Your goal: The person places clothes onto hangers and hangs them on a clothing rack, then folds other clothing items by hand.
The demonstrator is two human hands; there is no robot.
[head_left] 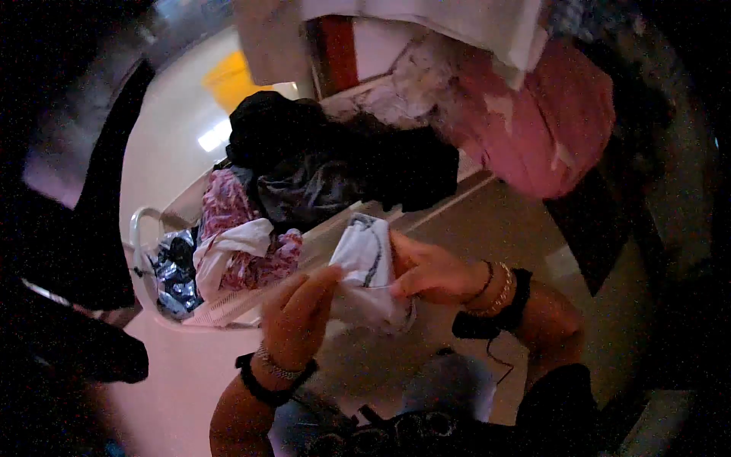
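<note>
A small folded white cloth (362, 255) with a dark patterned trim is held up in front of me, and a looser pale part hangs below it. My right hand (435, 270) grips its right edge, thumb in front. At the lower left edge, the fingers of my left hand (303, 308) are closed on the same cloth. Just beyond my hands, a pile of black and dark grey clothing (327, 164) lies heaped. A pink-and-white patterned garment (225, 202) and a white cloth (236, 247) are bunched to its left.
A white basket with a looped handle (145, 213) stands on the left, holding a crinkled dark plastic bag (177, 266). A large pink bundle (544, 126) sits at the back right. Something yellow (228, 80) shows on the pale floor at the back left.
</note>
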